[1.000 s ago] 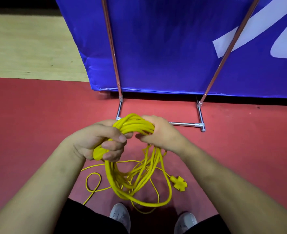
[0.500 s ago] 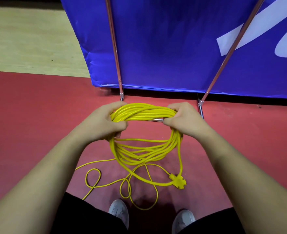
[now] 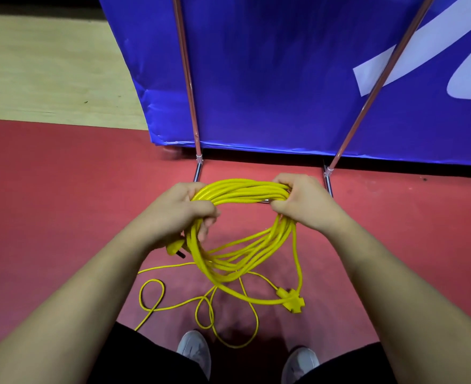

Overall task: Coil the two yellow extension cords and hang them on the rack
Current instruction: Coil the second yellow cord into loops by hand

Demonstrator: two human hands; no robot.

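Note:
A thick yellow extension cord (image 3: 239,194) is gathered into a coil that I hold stretched out in front of me. My left hand (image 3: 177,210) grips the coil's left side, with the cord's plug (image 3: 175,249) sticking out below it. My right hand (image 3: 302,202) grips the coil's right side. The cord's yellow multi-way socket (image 3: 291,300) hangs at the bottom right. A thinner yellow cord (image 3: 152,295) lies in loose loops on the red floor near my feet. The rack's two metal poles (image 3: 185,79) rise just beyond my hands.
A blue banner (image 3: 270,79) with white shapes stands behind the rack poles. The rack's chrome base bar (image 3: 328,182) lies on the red floor (image 3: 62,189) under my hands. Pale wooden flooring (image 3: 48,73) is at the far left. My grey shoes (image 3: 196,350) are at the bottom.
My hands moved apart from touching each other, spreading the bunched cord into a wide coil, and rose toward the rack base. The socket swung slightly right.

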